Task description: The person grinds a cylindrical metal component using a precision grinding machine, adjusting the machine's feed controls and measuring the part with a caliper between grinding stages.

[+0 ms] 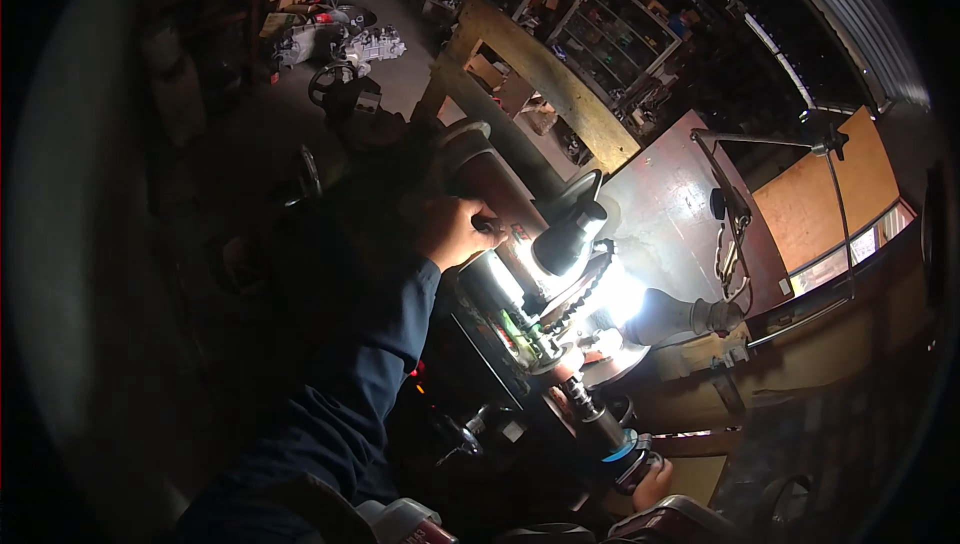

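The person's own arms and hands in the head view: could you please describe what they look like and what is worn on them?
The left arm wears a long dark navy blue fabric sleeve, creased and loose, ending at the wrist. The left hand is bare, with no glove. Of the right hand, only a small bare part shows near the lower edge; its sleeve cannot be seen in the dim light.

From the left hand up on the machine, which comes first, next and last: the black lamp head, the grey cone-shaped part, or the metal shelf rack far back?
Counting from the left hand:
1. Black lamp head, just to its right.
2. Grey cone-shaped part, farther right and lower, past the bright glare.
3. Metal shelf rack, far up at the back.
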Available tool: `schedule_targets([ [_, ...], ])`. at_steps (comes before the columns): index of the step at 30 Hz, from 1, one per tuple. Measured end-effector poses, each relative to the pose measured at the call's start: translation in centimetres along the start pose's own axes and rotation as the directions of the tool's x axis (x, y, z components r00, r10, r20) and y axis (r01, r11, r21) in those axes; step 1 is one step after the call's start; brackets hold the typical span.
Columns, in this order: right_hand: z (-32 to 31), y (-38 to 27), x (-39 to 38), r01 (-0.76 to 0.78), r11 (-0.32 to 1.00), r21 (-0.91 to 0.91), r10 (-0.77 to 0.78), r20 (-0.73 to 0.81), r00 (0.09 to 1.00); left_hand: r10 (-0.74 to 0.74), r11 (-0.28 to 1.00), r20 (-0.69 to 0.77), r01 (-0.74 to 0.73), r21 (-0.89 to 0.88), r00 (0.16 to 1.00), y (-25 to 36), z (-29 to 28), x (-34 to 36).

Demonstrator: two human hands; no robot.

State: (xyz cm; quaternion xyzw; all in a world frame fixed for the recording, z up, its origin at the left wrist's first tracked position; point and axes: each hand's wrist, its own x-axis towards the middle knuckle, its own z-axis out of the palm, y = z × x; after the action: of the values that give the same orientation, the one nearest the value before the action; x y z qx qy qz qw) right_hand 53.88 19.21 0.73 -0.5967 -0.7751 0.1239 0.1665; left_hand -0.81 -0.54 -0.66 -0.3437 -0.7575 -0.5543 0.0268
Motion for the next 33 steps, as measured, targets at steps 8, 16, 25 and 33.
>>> schedule_targets([
  [8,-0.7,3.0,6.1,0.156,0.969,-0.193,-0.106,0.246,0.963,0.029,1.000,0.010,-0.029,0.010,1.000,0.5,0.5,0.3],
  [16,-2.2,-3.7,7.3,0.098,0.935,-0.341,0.128,0.583,0.803,0.098,0.995,-0.050,-0.096,0.031,0.994,0.1,0.3,0.4],
  [25,-0.9,-5.6,10.3,0.151,0.870,-0.470,0.252,0.686,0.683,0.151,0.988,-0.119,-0.155,-0.025,0.981,-0.5,0.2,0.2],
  [33,-0.4,-5.8,11.9,0.169,0.865,-0.473,0.239,0.683,0.690,0.178,0.984,-0.115,-0.178,0.008,0.977,-0.6,0.4,0.3],
])
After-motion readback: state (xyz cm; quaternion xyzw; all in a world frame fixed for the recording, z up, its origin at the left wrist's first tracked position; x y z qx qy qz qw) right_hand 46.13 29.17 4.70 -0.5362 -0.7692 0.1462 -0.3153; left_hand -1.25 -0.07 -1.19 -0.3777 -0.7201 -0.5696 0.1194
